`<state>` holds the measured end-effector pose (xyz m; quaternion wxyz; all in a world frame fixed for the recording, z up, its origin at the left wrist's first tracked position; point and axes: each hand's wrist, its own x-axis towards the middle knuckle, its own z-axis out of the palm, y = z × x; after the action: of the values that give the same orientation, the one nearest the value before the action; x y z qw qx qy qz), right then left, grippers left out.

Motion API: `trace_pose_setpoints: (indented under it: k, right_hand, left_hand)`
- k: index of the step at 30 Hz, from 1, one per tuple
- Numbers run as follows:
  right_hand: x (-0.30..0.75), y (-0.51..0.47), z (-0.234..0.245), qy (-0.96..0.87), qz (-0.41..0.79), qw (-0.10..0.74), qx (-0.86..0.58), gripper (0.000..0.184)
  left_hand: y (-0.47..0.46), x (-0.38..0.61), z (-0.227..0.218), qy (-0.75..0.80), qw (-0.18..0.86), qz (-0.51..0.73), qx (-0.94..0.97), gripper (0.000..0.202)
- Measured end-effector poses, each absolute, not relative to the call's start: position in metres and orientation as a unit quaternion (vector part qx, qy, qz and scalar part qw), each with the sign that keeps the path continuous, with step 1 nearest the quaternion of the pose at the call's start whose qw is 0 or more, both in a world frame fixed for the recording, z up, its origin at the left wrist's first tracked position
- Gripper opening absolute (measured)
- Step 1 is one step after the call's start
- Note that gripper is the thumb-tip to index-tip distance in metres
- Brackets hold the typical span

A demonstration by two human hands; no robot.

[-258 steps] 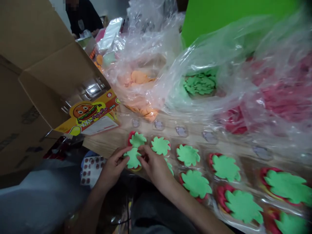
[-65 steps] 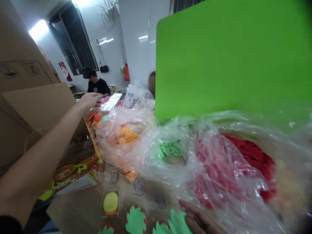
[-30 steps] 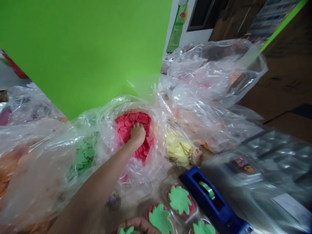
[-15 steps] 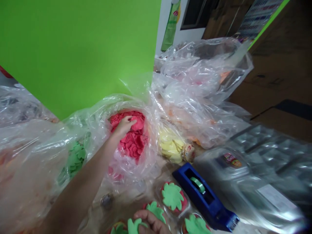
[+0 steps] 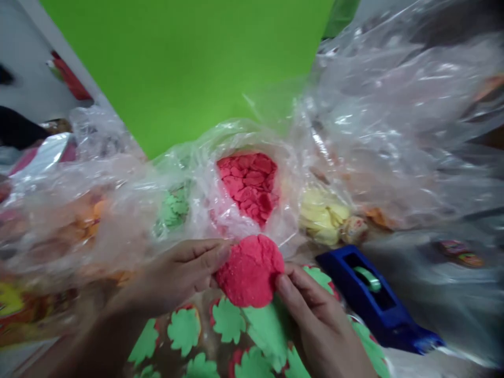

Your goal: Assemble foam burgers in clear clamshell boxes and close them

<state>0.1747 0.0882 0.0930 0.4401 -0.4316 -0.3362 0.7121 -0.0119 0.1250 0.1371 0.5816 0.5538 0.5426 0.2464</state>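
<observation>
1. One green board [image 5: 177,63] fills the upper middle of the frame, leaning behind everything else.
2. Several clear plastic bags [image 5: 394,105] spread across the middle and right. Their open mouths show loose red clay pieces [image 5: 248,184] at centre, green clay pieces [image 5: 171,210] just left of them, yellow clay pieces [image 5: 323,215] to the right, and orange clay pieces [image 5: 88,220] at the left.
3. Many green clay leaves [image 5: 228,320] line the bottom edge, some with red showing beneath their frilled rims.
4. Both hands are together at lower centre: the left hand [image 5: 181,270] presses its fingertips against one side of a red clay disc [image 5: 250,270], and the right hand [image 5: 315,315] pinches the lower right edge.
5. That rough-textured disc is held in the air just above the green leaves, below the bag of red pieces.
6. A blue tape dispenser [image 5: 378,304], holding a green tape roll [image 5: 366,278], lies at lower right, just beside the right hand.
</observation>
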Motion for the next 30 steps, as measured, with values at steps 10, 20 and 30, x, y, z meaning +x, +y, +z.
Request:
trace_pose_setpoints:
  k: [10, 20, 30]
  right_hand:
    - [0.120, 0.067, 0.078, -0.351, 0.770, 0.347, -0.405, 0.038]
    - [0.159, 0.059, 0.040, -0.246, 0.767, 0.403, -0.435, 0.030]
    - [0.172, 0.066, 0.042, -0.227, 0.751, 0.422, -0.454, 0.028]
  left_hand:
    - [0.145, -0.035, 0.149, 0.534, 0.506, 0.302, 0.606, 0.027]
    - [0.303, 0.076, 0.058, 0.436, 0.268, 0.197, 0.836, 0.032]
    - [0.301, 0.074, 0.066, 0.466, 0.349, 0.213, 0.785, 0.010]
